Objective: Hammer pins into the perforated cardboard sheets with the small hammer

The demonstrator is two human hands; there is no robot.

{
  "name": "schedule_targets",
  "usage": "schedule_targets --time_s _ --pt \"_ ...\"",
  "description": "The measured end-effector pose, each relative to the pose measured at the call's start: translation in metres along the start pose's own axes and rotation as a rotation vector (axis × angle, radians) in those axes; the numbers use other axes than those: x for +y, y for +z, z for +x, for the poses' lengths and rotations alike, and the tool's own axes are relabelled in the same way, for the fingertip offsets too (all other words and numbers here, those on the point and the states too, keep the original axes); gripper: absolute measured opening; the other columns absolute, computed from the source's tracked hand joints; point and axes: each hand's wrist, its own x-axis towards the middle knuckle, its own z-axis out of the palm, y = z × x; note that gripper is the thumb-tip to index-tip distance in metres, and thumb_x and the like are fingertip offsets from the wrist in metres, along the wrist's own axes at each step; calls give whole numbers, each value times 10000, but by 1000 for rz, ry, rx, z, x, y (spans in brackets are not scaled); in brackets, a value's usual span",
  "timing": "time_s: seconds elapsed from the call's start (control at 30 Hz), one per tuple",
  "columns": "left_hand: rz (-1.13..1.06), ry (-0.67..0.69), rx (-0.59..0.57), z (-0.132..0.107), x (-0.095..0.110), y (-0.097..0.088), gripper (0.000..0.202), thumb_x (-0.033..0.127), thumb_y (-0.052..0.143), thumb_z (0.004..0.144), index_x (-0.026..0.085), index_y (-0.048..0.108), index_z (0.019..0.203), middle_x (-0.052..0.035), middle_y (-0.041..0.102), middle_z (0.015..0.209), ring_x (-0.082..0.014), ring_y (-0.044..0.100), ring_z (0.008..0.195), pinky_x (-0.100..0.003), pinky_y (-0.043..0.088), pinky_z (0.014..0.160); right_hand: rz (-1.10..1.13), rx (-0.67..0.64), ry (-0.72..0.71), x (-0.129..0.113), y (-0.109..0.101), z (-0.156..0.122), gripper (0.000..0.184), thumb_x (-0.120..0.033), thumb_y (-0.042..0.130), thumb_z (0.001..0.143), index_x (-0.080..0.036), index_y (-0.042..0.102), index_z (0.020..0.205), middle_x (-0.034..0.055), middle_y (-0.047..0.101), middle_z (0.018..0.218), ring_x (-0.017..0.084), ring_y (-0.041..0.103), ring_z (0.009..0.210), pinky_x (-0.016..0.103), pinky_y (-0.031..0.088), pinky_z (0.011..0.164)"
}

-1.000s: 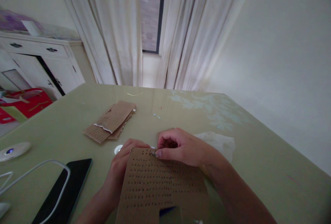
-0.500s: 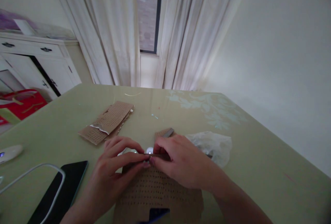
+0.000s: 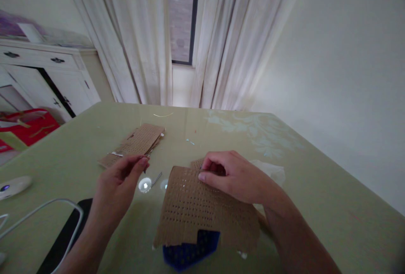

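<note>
A brown cardboard sheet [image 3: 190,206], punched with rows of small holes and notched at its near edge, is in front of me. My right hand [image 3: 236,177] is closed on its far edge, fingertips pinched together. Off to the left, my left hand [image 3: 118,187] is raised apart from the sheet, thumb and forefinger pinched on something small and dark that I cannot make out. A blue flat piece [image 3: 191,252] with angled corners shows from under the sheet. Another bit of perforated cardboard [image 3: 196,164] lies behind it, partly hidden by my right hand.
Stacked perforated cardboard [image 3: 144,139] lies beyond my left hand. A shiny round spot [image 3: 145,185] and a thin metal rod [image 3: 157,178] are nearby. Clear crumpled plastic [image 3: 272,172] is at right. On the left are a black tablet-like slab [image 3: 63,240], white cable [image 3: 74,204] and white device [image 3: 15,187].
My hands were together at the cardboard's far edge. My left hand has moved away leftward with something small. The sheet has shifted right, uncovering more of the blue piece.
</note>
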Motion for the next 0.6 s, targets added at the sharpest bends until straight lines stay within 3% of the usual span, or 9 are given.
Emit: schedule_targets --time_s 0.03,0.1,0.23,0.47,0.53,0.6 --pt "139 -42 -123 6 -8 2 276 488 703 930 232 796 979 -30 843 891 -255 769 803 -336 564 720 23 5 12 4 -4 0 136 -323 738 966 -196 743 917 -9 711 775 150 618 713 273 401 662" --pt "409 -79 -262 13 -19 8 301 465 618 960 230 806 972 -65 855 936 -290 778 831 -361 541 737 46 14 21 10 -9 2 166 -346 722 977 -193 729 910 -9 702 769 148 607 704 272 411 655" --pt "653 -68 -407 9 -25 23 283 318 530 1000 199 787 1022 -115 850 1043 -305 789 974 -367 527 841 60 14 9 13 -7 4 163 -331 714 973 -191 713 890 -16 681 752 141 589 689 270 417 648" --pt "667 -60 -404 7 -23 27 198 190 579 924 208 762 998 -112 832 1024 -282 781 996 -331 538 844 270 -83 -20 14 -1 9 68 -223 702 940 -180 729 986 6 721 865 152 636 769 271 494 707" --pt "575 16 -335 5 -17 25 229 238 569 934 217 779 1023 -117 826 1052 -298 766 1033 -373 556 897 349 -114 -10 15 1 11 78 -232 709 941 -175 723 993 10 716 869 156 642 779 275 502 716" --pt "344 156 -262 -2 -9 25 302 305 551 954 223 798 1107 -121 819 1107 -301 754 1048 -414 577 934 419 -154 -15 15 4 12 93 -233 719 938 -169 714 1006 7 703 859 153 632 769 275 500 711"
